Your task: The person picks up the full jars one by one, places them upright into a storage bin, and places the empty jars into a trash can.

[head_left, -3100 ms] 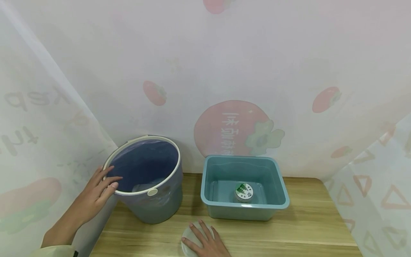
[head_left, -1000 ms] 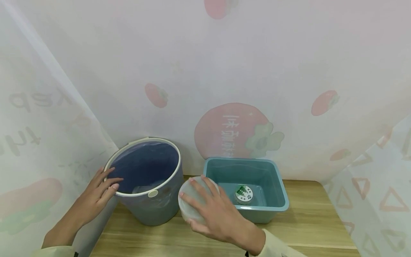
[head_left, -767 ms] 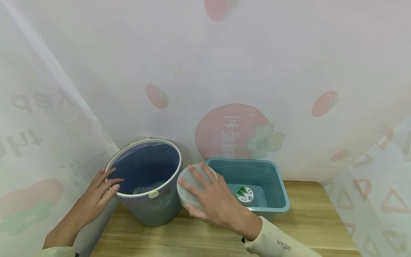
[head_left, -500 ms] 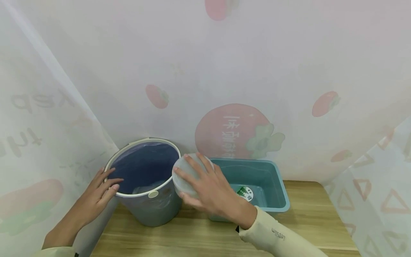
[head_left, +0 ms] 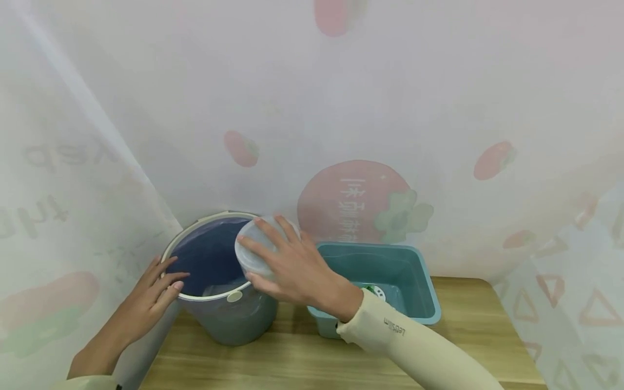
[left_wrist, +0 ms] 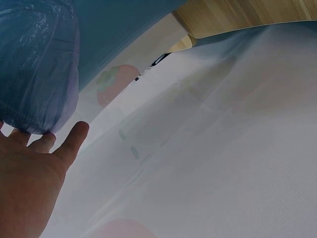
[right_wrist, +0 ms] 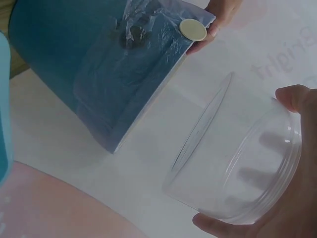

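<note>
My right hand (head_left: pixel 297 265) grips a clear round plastic tub (right_wrist: pixel 228 153), fingers spread over its end in the head view. The tub is tilted and held in the air over the right side of a blue-grey bin (head_left: pixel 239 322). A thin plastic liner (right_wrist: pixel 133 74) is folded over the bin's cream rim, seen in the right wrist view. At the bin's left side my left hand (head_left: pixel 151 298) rests on the rim, with its fingers extended over the edge. The left wrist view shows those fingers against the liner (left_wrist: pixel 39 89).
Right of the bin stands a teal rectangular basin (head_left: pixel 431 303). In it lies a round container (head_left: pixel 378 293) with a white and green top, partly hidden by my right forearm. Both vessels stand on a wood-grain table (head_left: pixel 468 346), before a white printed sheet (head_left: pixel 390 97).
My right hand has lifted the tub from the table's front and carried it up and left, from between the vessels to over the bin. The left hand stays at the rim.
</note>
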`<state>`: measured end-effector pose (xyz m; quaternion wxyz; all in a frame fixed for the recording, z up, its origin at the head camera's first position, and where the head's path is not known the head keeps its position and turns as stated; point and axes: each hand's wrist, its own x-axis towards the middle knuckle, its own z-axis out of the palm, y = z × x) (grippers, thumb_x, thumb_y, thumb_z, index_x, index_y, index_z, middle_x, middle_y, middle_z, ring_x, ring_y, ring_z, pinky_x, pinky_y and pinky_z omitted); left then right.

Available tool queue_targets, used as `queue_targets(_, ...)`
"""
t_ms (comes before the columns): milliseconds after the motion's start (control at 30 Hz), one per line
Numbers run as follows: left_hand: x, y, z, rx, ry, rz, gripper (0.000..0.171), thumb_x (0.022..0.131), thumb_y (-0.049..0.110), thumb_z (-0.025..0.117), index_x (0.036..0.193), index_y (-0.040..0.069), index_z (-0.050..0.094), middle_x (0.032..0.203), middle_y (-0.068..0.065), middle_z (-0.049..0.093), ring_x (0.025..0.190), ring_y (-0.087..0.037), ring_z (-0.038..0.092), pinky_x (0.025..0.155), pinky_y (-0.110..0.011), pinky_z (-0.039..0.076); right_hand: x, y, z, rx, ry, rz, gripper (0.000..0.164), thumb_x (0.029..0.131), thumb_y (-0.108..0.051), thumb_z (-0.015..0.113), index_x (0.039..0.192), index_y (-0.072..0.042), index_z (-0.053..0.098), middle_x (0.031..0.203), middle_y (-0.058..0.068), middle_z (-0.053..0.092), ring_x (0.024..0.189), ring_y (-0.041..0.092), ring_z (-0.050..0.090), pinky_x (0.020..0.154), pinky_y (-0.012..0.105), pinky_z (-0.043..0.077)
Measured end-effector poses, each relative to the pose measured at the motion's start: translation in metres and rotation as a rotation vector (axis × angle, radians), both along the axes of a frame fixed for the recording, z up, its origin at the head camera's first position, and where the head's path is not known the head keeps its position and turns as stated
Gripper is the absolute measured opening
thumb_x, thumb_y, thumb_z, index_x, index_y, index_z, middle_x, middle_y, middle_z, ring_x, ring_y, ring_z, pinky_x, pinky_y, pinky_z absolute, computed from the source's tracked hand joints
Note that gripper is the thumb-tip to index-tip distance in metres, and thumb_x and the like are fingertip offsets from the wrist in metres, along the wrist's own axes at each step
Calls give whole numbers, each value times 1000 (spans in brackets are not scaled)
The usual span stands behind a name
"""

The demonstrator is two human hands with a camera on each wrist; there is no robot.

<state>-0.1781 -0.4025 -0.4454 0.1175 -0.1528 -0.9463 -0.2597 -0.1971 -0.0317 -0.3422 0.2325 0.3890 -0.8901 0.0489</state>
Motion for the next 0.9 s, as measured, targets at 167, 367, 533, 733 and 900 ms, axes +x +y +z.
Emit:
queue_targets(167,2,-1,-1,5,3,7,36,107,33,46,133,14,62,163,-19,23,154,-35,-9,109,-80,4,-7,-21,7,12,-30,-2,64,100,-66,32,158,-45,17,168,-2,11,153,33,16,102,59,47)
queue_targets(367,0,-2,0,17,11,8,35,107,32,46,132,14,63,162,-19,23,154,-38,-8,107,-81,4,-16,-54,14,40,-51,5,66,99,-69,28,159,-45,14,168,-3,11,154,30,14,105,55,45)
queue_targets(533,-1,-1,0,9,-2,10,36,107,33,45,133,13,62,163,-19,22,154,-40,-8,105,-82,6,-24,-81,9,79,-82,9,66,99,-70,27,158,-45,14,168,-6,10,154,27,12,108,54,43)
queue_targets(733,-1,-1,-1,7,-4,-4,38,108,31,42,135,10,59,164,-20,19,152,-44,-9,100,-86,4,-30,-108,-5,108,-43,27,65,98,-71,27,157,-43,22,167,-4,15,153,28,19,106,49,46)
queue_targets(900,-2,0,-4,0,10,-14,38,108,30,43,135,8,58,164,-20,19,152,-45,-9,100,-86,5,-32,-113,-23,168,-32,12,67,96,-74,28,154,-40,33,166,-2,20,151,28,25,106,46,47)
